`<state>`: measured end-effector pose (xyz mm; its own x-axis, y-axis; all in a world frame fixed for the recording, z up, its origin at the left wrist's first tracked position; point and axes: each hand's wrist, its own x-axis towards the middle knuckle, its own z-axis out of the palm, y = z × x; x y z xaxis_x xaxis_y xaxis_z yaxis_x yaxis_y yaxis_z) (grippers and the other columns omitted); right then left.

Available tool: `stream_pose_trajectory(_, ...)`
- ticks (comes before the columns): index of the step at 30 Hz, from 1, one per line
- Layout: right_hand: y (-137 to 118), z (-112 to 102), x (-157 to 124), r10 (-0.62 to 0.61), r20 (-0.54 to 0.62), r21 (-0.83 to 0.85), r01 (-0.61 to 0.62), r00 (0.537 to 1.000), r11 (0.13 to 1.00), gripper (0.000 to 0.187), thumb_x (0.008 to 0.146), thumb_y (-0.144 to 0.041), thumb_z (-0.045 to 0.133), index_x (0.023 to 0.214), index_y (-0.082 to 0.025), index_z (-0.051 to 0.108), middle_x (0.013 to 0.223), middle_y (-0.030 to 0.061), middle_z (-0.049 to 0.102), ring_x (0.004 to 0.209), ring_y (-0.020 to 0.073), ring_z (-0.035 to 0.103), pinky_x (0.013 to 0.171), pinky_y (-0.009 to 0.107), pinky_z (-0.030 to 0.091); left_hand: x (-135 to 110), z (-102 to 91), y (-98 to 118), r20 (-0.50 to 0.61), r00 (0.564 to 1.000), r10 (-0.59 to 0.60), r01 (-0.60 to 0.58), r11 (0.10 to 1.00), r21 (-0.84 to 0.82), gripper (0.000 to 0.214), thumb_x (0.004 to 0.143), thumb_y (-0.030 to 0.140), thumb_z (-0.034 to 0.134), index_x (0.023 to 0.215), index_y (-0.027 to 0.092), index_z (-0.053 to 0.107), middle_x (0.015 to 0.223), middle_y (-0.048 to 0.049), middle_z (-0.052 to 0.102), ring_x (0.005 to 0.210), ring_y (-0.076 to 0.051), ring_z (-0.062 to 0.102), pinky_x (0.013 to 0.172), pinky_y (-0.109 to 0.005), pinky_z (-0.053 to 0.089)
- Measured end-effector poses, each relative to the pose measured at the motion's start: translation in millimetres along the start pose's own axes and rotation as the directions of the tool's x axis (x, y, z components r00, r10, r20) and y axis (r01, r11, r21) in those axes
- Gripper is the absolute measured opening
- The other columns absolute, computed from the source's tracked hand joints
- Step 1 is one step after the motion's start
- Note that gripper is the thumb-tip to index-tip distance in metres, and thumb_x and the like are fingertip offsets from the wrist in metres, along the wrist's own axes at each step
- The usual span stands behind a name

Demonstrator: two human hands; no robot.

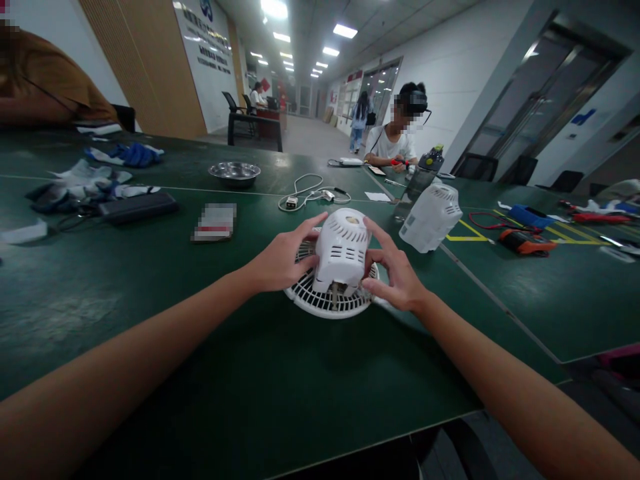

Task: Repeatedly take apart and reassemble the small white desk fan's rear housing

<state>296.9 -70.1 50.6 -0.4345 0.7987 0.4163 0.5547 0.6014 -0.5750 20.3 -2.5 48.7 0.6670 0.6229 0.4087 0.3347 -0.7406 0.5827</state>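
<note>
Left of the white grille (334, 314), my left hand (281, 262) is holding the motor housing (343, 252); it's sitting over the grille, long axis running between my palms; rightward, my right hand (399, 275) is clasping its opposite side, neither nearer.

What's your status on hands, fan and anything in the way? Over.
Left hand and right hand holding white cover from both sides. White cover over round grille; seating unclear. Cable beyond, not between hands.
</note>
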Motion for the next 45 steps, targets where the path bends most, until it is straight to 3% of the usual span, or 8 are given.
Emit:
stream_pose_trajectory(4,-6.2,2.7,0.8,-0.053,-0.05,-0.137,0.046,0.997,0.989,0.091,0.082,-0.053,0.068,0.16,-0.031,0.026,0.105,0.0044,0.071,0.083,0.0272,0.068,0.09,0.055,0.057,-3.3,-4.1,-1.3,0.101,0.993,0.063,-0.05,0.991,-0.121,0.103,0.086,0.046,0.068,0.165,0.029,0.003,0.158,-0.0173,0.046,0.14,-0.043,0.049,0.112,-0.064,0.042)
stream_pose_trajectory(7,-1.2,2.8,3.3,-0.128,-0.105,-0.193,0.106,0.986,0.975,0.095,0.076,-0.051,0.075,0.158,-0.034,0.029,0.116,0.0063,0.065,0.093,0.028,0.064,0.091,0.054,0.057,-4.4,-4.8,1.8,0.126,0.988,0.086,-0.072,0.991,-0.116,0.118,0.08,0.05,0.075,0.164,0.03,-0.006,0.16,-0.0189,0.042,0.142,-0.045,0.046,0.115,-0.066,0.037)
stream_pose_trajectory(11,7.7,4.2,6.5,-0.168,-0.092,-0.139,0.155,0.981,0.978,0.107,0.072,-0.049,0.082,0.159,-0.037,0.022,0.148,0.0106,0.046,0.123,0.035,0.055,0.095,0.055,0.057,-4.5,-2.0,6.4,0.104,0.987,0.122,-0.114,0.99,-0.079,0.125,0.077,0.049,0.079,0.162,0.031,-0.012,0.161,-0.0199,0.038,0.144,-0.044,0.044,0.118,-0.064,0.035)
stream_pose_trajectory(15,9.0,7.1,9.4,-0.168,-0.029,-0.094,0.165,0.985,0.982,0.112,0.072,-0.045,0.082,0.161,-0.04,0.013,0.162,0.0088,0.032,0.132,0.0377,0.052,0.104,0.059,0.051,-3.5,0.7,6.3,0.07,0.99,0.121,-0.117,0.992,-0.05,0.123,0.077,0.047,0.079,0.161,0.03,-0.009,0.155,-0.0193,0.045,0.136,-0.043,0.053,0.113,-0.061,0.041)
stream_pose_trajectory(25,3.8,10.5,11.4,-0.141,-0.056,-0.074,0.137,0.988,0.988,0.102,0.067,-0.033,0.082,0.152,-0.038,0.027,0.154,0.0079,0.04,0.132,0.0367,0.052,0.111,0.059,0.046,-0.4,4.5,1.5,0.0,0.986,0.165,-0.165,0.984,0.059,0.106,0.073,0.053,0.079,0.155,0.031,0.014,0.147,-0.0155,0.051,0.114,-0.037,0.066,0.096,-0.052,0.054)
stream_pose_trajectory(30,0.8,8.0,10.7,-0.158,-0.012,-0.069,0.157,0.987,0.985,0.099,0.07,-0.035,0.082,0.151,-0.04,0.024,0.154,0.0077,0.038,0.135,0.0366,0.049,0.114,0.059,0.044,-0.9,2.7,-1.8,0.025,0.989,0.142,-0.144,0.988,0.049,0.108,0.072,0.057,0.08,0.156,0.033,0.016,0.154,-0.0164,0.046,0.125,-0.041,0.06,0.103,-0.058,0.051)
stream_pose_trajectory(37,6.7,10.8,11.5,-0.135,0.014,-0.152,0.135,0.991,0.979,0.122,0.065,-0.046,0.088,0.158,-0.038,0.009,0.159,0.0125,0.032,0.14,0.0418,0.044,0.114,0.065,0.041,-2.7,4.3,-8.2,0.052,0.991,0.127,-0.131,0.989,0.075,0.127,0.066,0.061,0.084,0.161,0.033,0.005,0.166,-0.0184,0.03,0.139,-0.048,0.045,0.113,-0.067,0.04)
stream_pose_trajectory(45,8.9,10.0,11.6,-0.138,-0.001,-0.148,0.136,0.99,0.98,0.118,0.065,-0.047,0.088,0.158,-0.039,0.015,0.158,0.0112,0.038,0.137,0.0409,0.049,0.112,0.065,0.043,-1.7,2.5,-6.3,0.038,0.99,0.136,-0.139,0.987,0.08,0.12,0.065,0.059,0.084,0.159,0.033,0.014,0.161,-0.0164,0.038,0.134,-0.046,0.052,0.108,-0.063,0.047)
